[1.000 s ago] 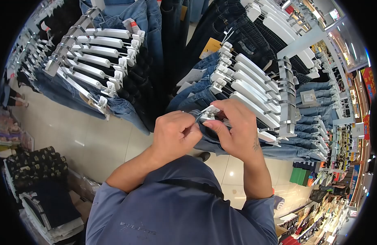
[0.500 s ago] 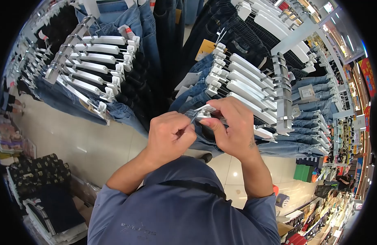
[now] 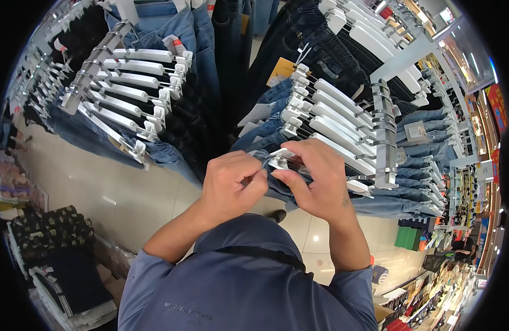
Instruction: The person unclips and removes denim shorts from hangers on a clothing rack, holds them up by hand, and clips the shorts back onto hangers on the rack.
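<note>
My left hand (image 3: 232, 183) is closed, its thumb and curled fingers pinching the waistband edge of blue jeans (image 3: 258, 155). Just to its right, my right hand (image 3: 319, 175) grips the white clip (image 3: 279, 159) at the end of a hanger, index finger above and thumb below. The jeans' edge lies right beside the clip; whether the clip's jaws hold it is hidden by my fingers. Behind my right hand, several white clip hangers (image 3: 342, 118) with blue jeans hang in a row from a metal rack arm (image 3: 383, 138).
To the left, another rack arm (image 3: 94, 69) carries white hangers (image 3: 138, 67) with dark and blue jeans. Folded trousers (image 3: 72, 276) lie stacked at lower left. A green box (image 3: 410, 236) and a black basket (image 3: 433, 262) stand at right. Tiled floor (image 3: 116, 182) shows between the racks.
The view has shifted slightly. My right thumb sits a little lower beside the clip, and both hands stay close together at the jeans' waistband.
</note>
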`<state>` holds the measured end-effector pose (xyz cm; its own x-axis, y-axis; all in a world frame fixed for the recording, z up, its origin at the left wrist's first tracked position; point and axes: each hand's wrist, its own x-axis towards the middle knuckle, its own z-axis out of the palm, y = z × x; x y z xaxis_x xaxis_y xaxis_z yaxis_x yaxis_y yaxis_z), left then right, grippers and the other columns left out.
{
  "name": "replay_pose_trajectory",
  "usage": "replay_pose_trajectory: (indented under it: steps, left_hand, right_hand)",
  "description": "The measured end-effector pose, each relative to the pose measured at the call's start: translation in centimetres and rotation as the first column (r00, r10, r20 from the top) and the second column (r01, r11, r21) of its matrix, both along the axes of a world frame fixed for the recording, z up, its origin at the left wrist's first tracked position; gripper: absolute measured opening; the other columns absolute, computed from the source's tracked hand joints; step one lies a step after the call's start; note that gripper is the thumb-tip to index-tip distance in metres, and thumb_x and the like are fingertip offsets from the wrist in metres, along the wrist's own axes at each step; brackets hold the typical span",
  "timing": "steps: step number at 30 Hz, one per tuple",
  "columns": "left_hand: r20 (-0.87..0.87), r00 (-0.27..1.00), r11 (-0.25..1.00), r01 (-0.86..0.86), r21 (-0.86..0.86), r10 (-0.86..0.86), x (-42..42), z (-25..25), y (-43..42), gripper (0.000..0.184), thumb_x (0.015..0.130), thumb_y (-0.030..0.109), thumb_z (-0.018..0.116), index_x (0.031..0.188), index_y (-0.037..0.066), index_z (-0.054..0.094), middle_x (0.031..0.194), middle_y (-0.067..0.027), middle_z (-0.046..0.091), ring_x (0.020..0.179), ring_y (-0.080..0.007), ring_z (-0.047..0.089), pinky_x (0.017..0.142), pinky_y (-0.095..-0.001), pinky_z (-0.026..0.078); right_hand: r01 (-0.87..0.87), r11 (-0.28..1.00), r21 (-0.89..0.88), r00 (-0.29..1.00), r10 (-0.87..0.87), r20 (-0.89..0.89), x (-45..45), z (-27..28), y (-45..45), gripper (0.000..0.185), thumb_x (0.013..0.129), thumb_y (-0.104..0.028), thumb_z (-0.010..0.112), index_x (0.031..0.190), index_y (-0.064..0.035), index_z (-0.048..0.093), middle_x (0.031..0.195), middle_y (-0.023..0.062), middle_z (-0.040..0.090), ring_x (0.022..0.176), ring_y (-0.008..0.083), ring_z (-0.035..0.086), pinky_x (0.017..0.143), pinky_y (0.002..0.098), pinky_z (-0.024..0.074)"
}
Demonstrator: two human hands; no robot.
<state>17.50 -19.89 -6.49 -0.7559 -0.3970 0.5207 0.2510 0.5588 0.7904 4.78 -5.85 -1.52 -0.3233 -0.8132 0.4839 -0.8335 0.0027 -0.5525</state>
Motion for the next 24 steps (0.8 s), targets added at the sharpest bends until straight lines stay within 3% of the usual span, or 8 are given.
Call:
replay_pose_trajectory:
  steps: [2,5,8,11,12,16,24]
  left_hand:
    - [0.0,1.0,1.0,0.01,0.021,-0.01,-0.1,-0.1,0.0,0.014,0.073,0.005,0.063,0.063,0.0,0.055,0.056,-0.0113,0.05,0.051,-0.0269,0.049,0.049,-0.0365,0.038]
    - [0.002,1.0,1.0,0.01,0.028,-0.01,-0.5,-0.5,-0.1,0.014,0.074,0.004,0.063,0.063,0.0,0.055,0.057,-0.0118,0.05,0.052,-0.0274,0.05,0.049,-0.0369,0.038]
    - [0.028,1.0,0.999,0.009,0.047,-0.01,-1.1,-1.7,-0.5,0.015,0.08,0.004,0.063,0.068,-0.002,0.056,0.059,-0.0109,0.05,0.052,-0.023,0.048,0.05,-0.0337,0.035]
    - [0.073,0.997,1.0,-0.006,0.027,0.004,-1.8,-1.6,-0.7,0.017,0.079,0.004,0.064,0.066,-0.002,0.054,0.059,-0.0132,0.05,0.053,-0.0284,0.05,0.051,-0.0362,0.039]
    - [0.081,0.997,1.0,-0.01,0.026,0.008,-2.0,-1.8,-0.7,0.017,0.079,0.004,0.064,0.067,-0.002,0.054,0.059,-0.0133,0.05,0.053,-0.0284,0.05,0.051,-0.0361,0.039]
    - [0.085,0.996,1.0,-0.019,0.018,0.018,-2.7,-2.7,-0.7,0.017,0.081,0.005,0.064,0.07,-0.003,0.054,0.061,-0.013,0.051,0.053,-0.0267,0.05,0.051,-0.0346,0.039]
    - [0.158,0.984,0.996,0.079,0.049,-0.086,-2.5,-3.7,-0.6,0.019,0.083,0.006,0.068,0.071,-0.002,0.056,0.063,-0.0092,0.054,0.054,-0.0171,0.053,0.053,-0.0281,0.042]
  right_hand:
    - [0.01,1.0,0.005,0.999,-0.01,-0.041,0.0,-0.1,0.1,0.039,0.074,-0.016,0.08,0.104,0.0014,0.063,0.084,0.0142,0.065,0.073,0.0314,0.062,0.064,0.0399,0.0498]
    - [0.058,0.996,0.061,0.989,-0.049,-0.137,0.1,-0.4,0.3,0.047,0.073,-0.015,0.079,0.113,0.0012,0.061,0.095,0.0162,0.065,0.083,0.0322,0.063,0.073,0.0419,0.0502]
    - [0.125,0.992,0.005,0.961,-0.119,-0.251,0.6,-0.7,0.5,0.057,0.071,-0.016,0.079,0.122,0.0006,0.058,0.114,0.0181,0.062,0.101,0.0363,0.06,0.088,0.0453,0.0477]
    - [0.199,0.979,-0.055,0.936,-0.206,-0.287,1.4,-1.8,1.9,0.063,0.071,-0.016,0.078,0.128,-0.0004,0.056,0.127,0.0193,0.056,0.117,0.0424,0.052,0.099,0.048,0.0428]
    - [0.232,0.97,-0.077,0.928,-0.244,-0.282,1.9,-2.4,2.5,0.055,0.072,-0.012,0.077,0.123,-0.001,0.059,0.13,0.0205,0.056,0.121,0.0448,0.049,0.101,0.051,0.0427]
    - [0.293,0.937,-0.19,0.878,-0.342,-0.335,4.0,-7.4,5.6,0.045,0.071,-0.005,0.073,0.115,-0.0006,0.064,0.131,0.0227,0.053,0.122,0.0431,0.05,0.098,0.0537,0.0442]
    - [0.623,0.78,-0.056,0.769,-0.624,-0.14,6.3,-13.9,13.3,0.047,0.074,0.002,0.068,0.119,0.0027,0.059,0.126,0.0241,0.054,0.118,0.0442,0.051,0.102,0.0487,0.0406]
